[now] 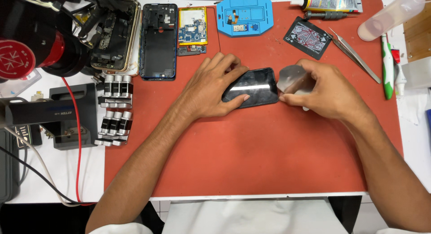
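Near the middle of the red mat [251, 157], my left hand [211, 88] presses the dark phone [251, 87] flat while my right hand [330, 90] pinches a thin shiny pry sheet [292, 78] at its right edge (prying, I judge), needing gentle sliding next.

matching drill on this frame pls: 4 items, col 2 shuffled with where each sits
Column 1:
1. black phone
2. playing card
3. tweezers
4. blue fixture tray

Column 2:
A. far edge of the red mat, centre
B. under the left hand, mid mat
C. lying diagonally on the mat, right of the card
D. far right part of the mat, below the glue tube

Pairs: 1-B, 2-D, 3-C, 4-A

The right hand holds a thin translucent pick at the phone's right end.
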